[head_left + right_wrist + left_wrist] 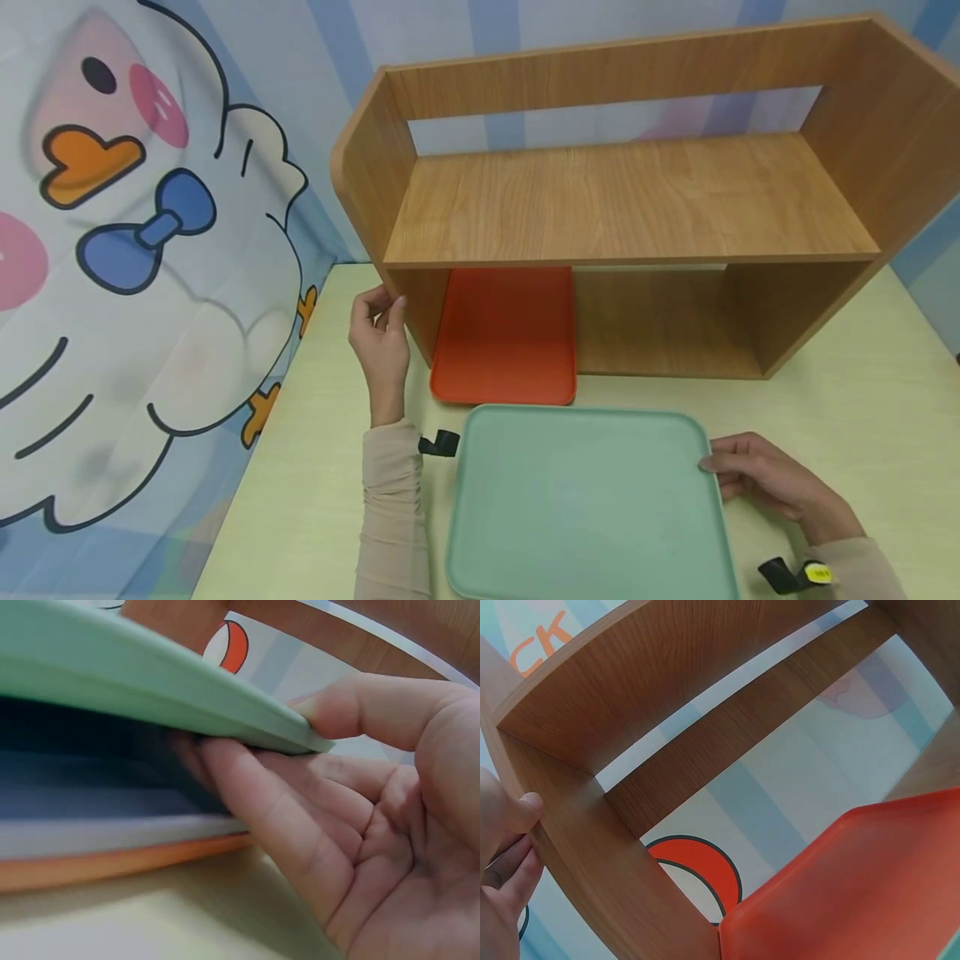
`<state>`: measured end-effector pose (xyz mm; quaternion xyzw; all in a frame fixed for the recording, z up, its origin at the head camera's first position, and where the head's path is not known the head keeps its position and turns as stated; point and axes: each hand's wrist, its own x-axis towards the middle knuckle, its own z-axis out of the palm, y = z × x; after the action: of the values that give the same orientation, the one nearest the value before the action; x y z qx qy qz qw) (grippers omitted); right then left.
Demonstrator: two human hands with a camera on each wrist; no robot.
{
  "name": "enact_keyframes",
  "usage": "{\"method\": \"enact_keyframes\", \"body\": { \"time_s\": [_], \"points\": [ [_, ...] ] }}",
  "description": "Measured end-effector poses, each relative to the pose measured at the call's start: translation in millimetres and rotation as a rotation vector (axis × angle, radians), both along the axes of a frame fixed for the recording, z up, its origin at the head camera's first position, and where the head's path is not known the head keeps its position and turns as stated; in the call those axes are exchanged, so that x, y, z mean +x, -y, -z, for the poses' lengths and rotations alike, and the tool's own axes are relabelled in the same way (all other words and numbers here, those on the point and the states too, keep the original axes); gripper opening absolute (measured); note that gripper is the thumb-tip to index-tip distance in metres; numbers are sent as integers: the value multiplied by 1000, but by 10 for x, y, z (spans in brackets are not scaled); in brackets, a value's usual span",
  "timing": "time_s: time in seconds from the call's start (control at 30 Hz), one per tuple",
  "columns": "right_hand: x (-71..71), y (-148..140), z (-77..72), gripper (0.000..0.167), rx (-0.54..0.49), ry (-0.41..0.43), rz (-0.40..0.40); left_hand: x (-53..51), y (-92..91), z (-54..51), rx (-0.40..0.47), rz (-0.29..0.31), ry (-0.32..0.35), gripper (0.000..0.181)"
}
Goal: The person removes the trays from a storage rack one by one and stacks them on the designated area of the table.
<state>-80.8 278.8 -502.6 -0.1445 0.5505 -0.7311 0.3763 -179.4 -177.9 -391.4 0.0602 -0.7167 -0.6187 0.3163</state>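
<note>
A small wooden shelf (630, 200) stands at the back of the table. My left hand (381, 342) holds the front edge of its left side panel, thumb at the edge and fingers on the outer side in the left wrist view. On the shelf's lower level, at the left, lies a red tray (504, 333), its front end jutting out. A light green tray (585, 500) lies before the shelf. My right hand (772, 479) pinches its right rim, thumb on top and fingers underneath. Beneath it, the right wrist view shows a grey-white rim (150, 829) and an orange rim (127, 862).
The shelf's upper board (600, 204) is bare wood, with a back rail (630, 75) above it. A curtain printed with a white cartoon duck (187, 333) hangs along the left side and behind. Pale yellow table (855, 400) surrounds the shelf and trays.
</note>
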Motion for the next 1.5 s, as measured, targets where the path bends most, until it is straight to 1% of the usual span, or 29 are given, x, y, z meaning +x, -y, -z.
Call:
{"method": "enact_keyframes", "body": {
  "time_s": [0.07, 0.13, 0.2, 0.3, 0.4, 0.53, 0.6, 0.67, 0.73, 0.83, 0.97, 1.07, 1.17, 1.23, 1.43, 1.5],
  "points": [
    [-4, -20, -13, 33, 28, 12, -12, -44, 28, 66, 3, -3, -2, 27],
    [-3, -32, -37, 31, 69, -6, -18, -84, 56, 130, 7, -5, -10, 26],
    [1, -31, -78, 29, 126, -37, -17, -99, 69, 152, 8, -8, -23, 26],
    [11, 7, -140, 27, 222, -91, 3, -103, 78, 159, 5, -10, -38, 25],
    [33, 87, -222, 28, 372, -152, 49, -103, 79, 160, 1, -9, -43, 25],
    [66, 196, -342, 43, 590, -249, 107, -114, 76, 167, 4, -8, -32, 26],
    [77, 232, -387, 45, 655, -274, 125, -121, 73, 167, 9, -8, -20, 27],
    [82, 261, -413, 44, 700, -276, 139, -120, 66, 159, 10, -6, -6, 27],
    [86, 289, -434, 39, 748, -259, 155, -109, 53, 137, 8, -4, 8, 27],
    [96, 323, -458, 32, 818, -248, 174, -47, 7, 44, 5, -2, 18, 26],
    [118, 339, -485, 30, 914, -290, 182, 38, -50, -74, 4, 2, 16, 25],
    [134, 337, -503, 29, 995, -347, 170, 58, -60, -95, 2, 5, 17, 25],
    [132, 341, -517, 27, 1077, -386, 152, 60, -56, -98, 2, 1, 19, 25],
    [132, 346, -521, 25, 1105, -406, 139, 60, -52, -98, 4, -1, 17, 25],
    [121, 364, -530, 23, 1155, -413, 126, 67, -46, -95, 10, -2, 18, 25],
    [122, 367, -532, 23, 1165, -415, 125, 35, -25, -44, 11, -3, 19, 25]
  ]
}}
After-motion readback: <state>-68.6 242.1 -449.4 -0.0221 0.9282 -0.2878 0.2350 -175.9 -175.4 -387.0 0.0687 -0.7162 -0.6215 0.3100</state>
